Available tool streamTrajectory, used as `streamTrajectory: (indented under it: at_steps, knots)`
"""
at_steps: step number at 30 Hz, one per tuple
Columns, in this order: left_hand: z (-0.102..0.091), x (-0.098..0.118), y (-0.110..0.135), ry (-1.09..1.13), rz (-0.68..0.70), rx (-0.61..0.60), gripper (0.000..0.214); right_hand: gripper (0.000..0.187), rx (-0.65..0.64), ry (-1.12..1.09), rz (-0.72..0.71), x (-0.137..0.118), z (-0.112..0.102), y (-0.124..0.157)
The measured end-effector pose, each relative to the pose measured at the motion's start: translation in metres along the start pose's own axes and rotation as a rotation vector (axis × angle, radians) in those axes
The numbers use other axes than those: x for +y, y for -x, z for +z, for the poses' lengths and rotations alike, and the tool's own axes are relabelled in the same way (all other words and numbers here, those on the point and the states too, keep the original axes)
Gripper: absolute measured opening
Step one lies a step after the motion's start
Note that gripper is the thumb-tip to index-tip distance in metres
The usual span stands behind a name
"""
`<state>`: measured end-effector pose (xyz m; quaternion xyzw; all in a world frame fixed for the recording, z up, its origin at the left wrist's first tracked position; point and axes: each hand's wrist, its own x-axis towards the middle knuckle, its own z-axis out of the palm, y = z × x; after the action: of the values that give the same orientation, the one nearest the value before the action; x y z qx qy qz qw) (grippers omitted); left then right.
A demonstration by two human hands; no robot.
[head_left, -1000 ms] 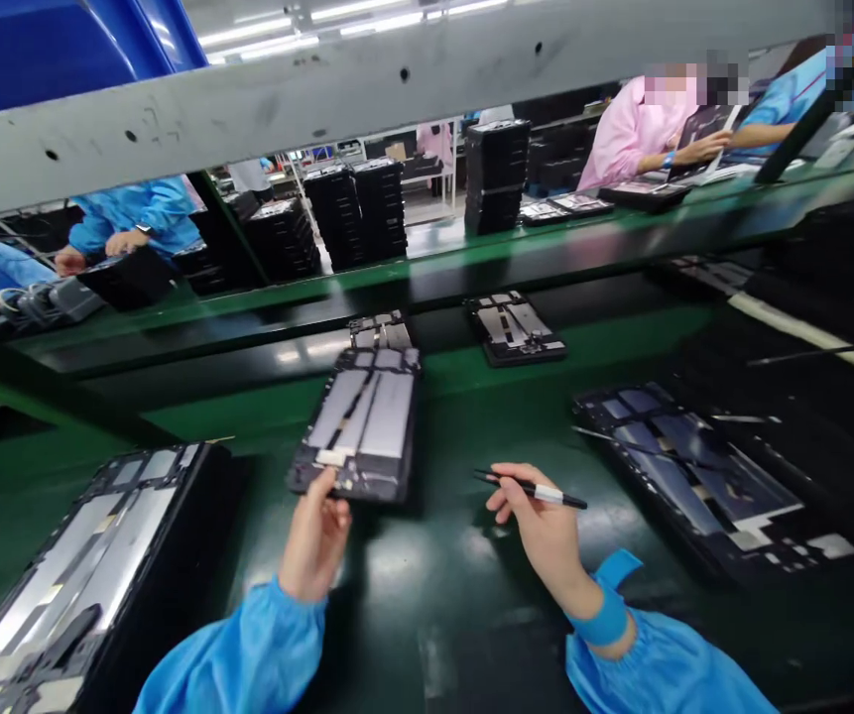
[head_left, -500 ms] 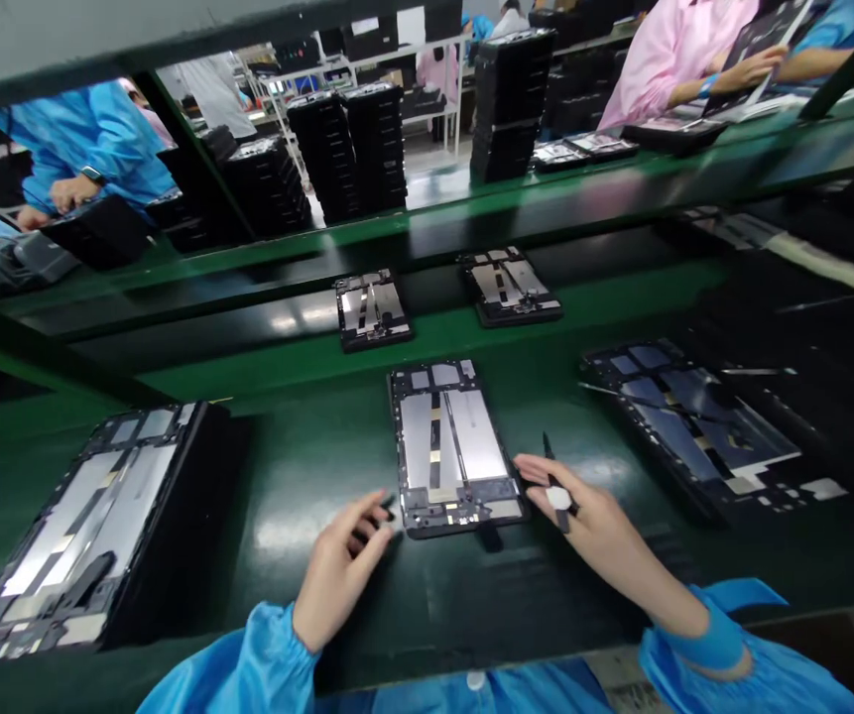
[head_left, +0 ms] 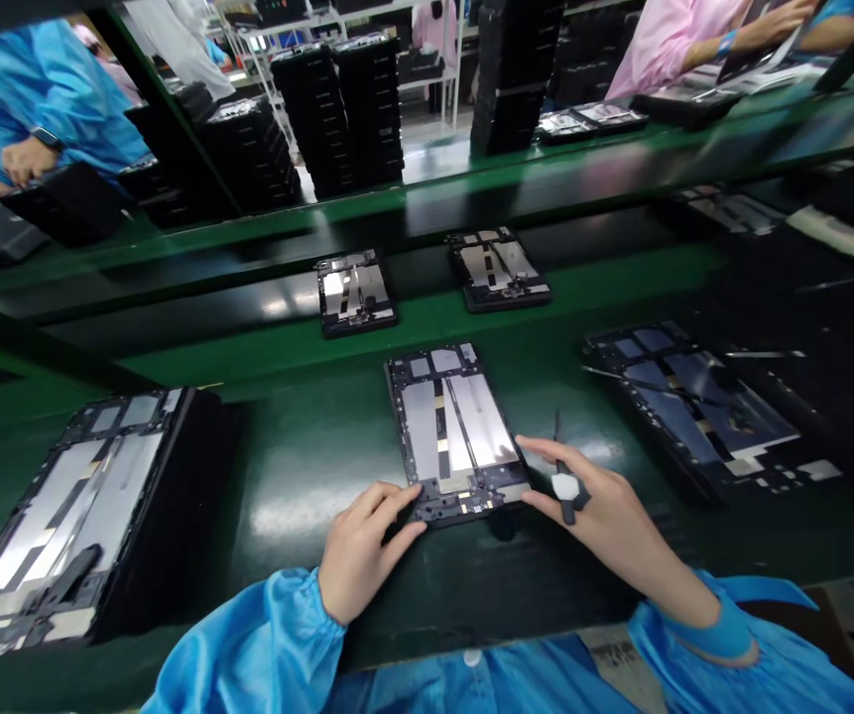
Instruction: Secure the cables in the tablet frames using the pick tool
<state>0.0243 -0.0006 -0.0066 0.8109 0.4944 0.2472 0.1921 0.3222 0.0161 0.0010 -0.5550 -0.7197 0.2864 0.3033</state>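
An opened tablet chassis [head_left: 450, 428] with silver battery panels lies flat on the green bench in front of me. My left hand [head_left: 361, 547] rests at its near left corner, fingertips touching the edge, fingers loosely curled. My right hand [head_left: 596, 508] sits at the near right corner, index finger stretched toward the chassis. A black pen-like tool [head_left: 563, 476] with a white band is held between the fingers of that hand, pointing away from me.
A stack of chassis [head_left: 76, 506] sits at the left, another chassis [head_left: 694, 407] at the right. Two more, one [head_left: 355, 290] left and one [head_left: 498, 266] right, lie on the black conveyor belt behind. Black tray stacks [head_left: 337, 109] and other workers stand beyond the far bench.
The chassis came down from my raised left hand to lie flat before me. Both hands moved to its near corners, and the pen turned from sideways to pointing away.
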Motion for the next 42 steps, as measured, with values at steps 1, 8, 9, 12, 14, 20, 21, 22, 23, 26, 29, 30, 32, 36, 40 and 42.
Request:
streamTrajectory:
  at_steps: [1, 8, 9, 12, 14, 20, 21, 22, 23, 26, 29, 30, 32, 36, 40, 42]
  knots:
    - [0.0, 0.0, -0.003, -0.017, 0.033, -0.002, 0.03, 0.038, 0.002, -0.028, -0.04, -0.008, 0.004, -0.002]
    - [0.006, 0.007, -0.014, 0.115, 0.031, -0.06, 0.019, 0.03, -0.2, -0.187, -0.227, -0.045, 0.05, -0.019]
    - [0.007, 0.008, -0.015, 0.165, -0.006, -0.07, 0.017, 0.029, -0.2, -0.189, -0.234, -0.046, 0.054, -0.021]
    - [0.012, 0.01, -0.016, 0.336, -0.187, -0.071, 0.012, 0.027, -0.176, -0.193, -0.231, -0.046, 0.06, -0.025]
    - [0.015, 0.011, -0.018, 0.484, -0.319, -0.07, 0.009, 0.025, -0.159, -0.2, -0.221, -0.047, 0.06, -0.025]
    - [0.012, 0.012, -0.02, 0.574, -0.344, -0.084, 0.018, 0.023, -0.118, -0.235, -0.201, -0.047, 0.064, -0.024]
    - [0.01, 0.011, -0.019, 0.514, -0.301, -0.076, 0.019, 0.022, -0.114, -0.233, -0.203, -0.047, 0.064, -0.024]
    - [0.008, 0.011, -0.018, 0.456, -0.255, -0.068, 0.02, 0.022, -0.112, -0.229, -0.205, -0.047, 0.065, -0.024]
    - [0.007, 0.01, -0.017, 0.408, -0.211, -0.061, 0.02, 0.022, -0.11, -0.224, -0.208, -0.047, 0.066, -0.024]
    - [0.006, 0.007, -0.015, 0.315, -0.131, -0.056, 0.016, 0.022, -0.108, -0.212, -0.207, -0.046, 0.065, -0.024]
    - [0.008, 0.007, -0.014, 0.275, -0.112, -0.067, 0.015, 0.023, -0.133, -0.227, -0.213, -0.046, 0.062, -0.024]
    - [0.008, 0.007, -0.015, 0.268, -0.116, -0.077, 0.014, 0.023, -0.147, -0.236, -0.215, -0.046, 0.061, -0.024]
    - [0.009, 0.008, -0.015, 0.251, -0.133, -0.106, 0.013, 0.024, -0.17, -0.246, -0.22, -0.047, 0.059, -0.024]
    - [0.009, 0.01, -0.012, 0.118, -0.084, -0.103, 0.019, 0.026, -0.162, -0.227, -0.228, -0.047, 0.06, -0.023]
    - [0.005, 0.005, 0.001, -0.233, 0.21, -0.02, 0.023, 0.029, -0.133, -0.216, -0.259, -0.043, 0.066, -0.021]
    - [0.003, 0.001, 0.008, -0.362, 0.338, -0.025, 0.032, 0.031, -0.129, -0.209, -0.286, -0.041, 0.069, -0.021]
